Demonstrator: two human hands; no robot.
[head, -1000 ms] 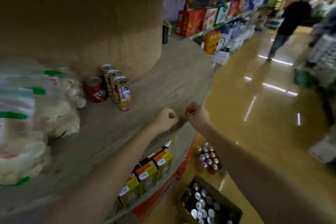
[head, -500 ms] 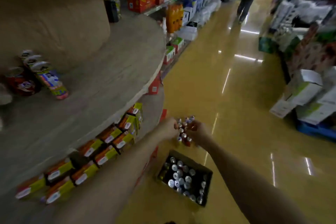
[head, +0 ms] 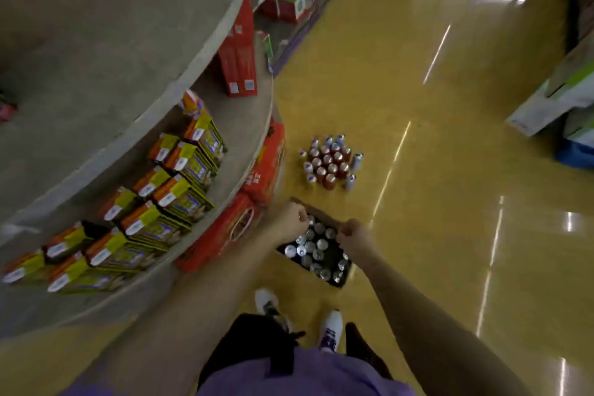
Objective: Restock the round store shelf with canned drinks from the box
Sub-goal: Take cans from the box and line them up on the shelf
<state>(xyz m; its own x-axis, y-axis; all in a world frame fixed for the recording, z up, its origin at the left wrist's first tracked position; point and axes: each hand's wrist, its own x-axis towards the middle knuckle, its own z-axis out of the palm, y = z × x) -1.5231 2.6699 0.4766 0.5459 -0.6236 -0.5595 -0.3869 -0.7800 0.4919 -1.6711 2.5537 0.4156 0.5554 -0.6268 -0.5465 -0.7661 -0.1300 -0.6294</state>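
There is only the head view, and it is looking steeply down. An open dark cardboard box [head: 321,254] is standing on the shiny yellow floor [head: 434,202], just beside the base of the round grey shelf [head: 128,26]. The box is holding many silver-topped drink cans [head: 316,244], packed upright and close together.

The left hand [head: 287,222] is hanging over the far left corner of the box with its fingers curled together. They seem to be touching one can top, but the blur is hiding whether they are really pinching a can. The right hand [head: 353,236] is hovering over the right side of the box, also with curled fingers, and I cannot tell if it is holding anything.

Beyond the box, a cluster of red and white cans [head: 329,161] is standing on the floor, well apart from the hands. The lower tier of the shelf is carrying orange and yellow cartons [head: 180,167] and red boxes [head: 239,51]. The top tier is mostly bare on this side.

In my judgement, the person is at the picking step, reaching for cans in the box. The next move is asking for a firm grip around a can body, a straight lift between the neighbouring cans, then a rise toward the top tier.
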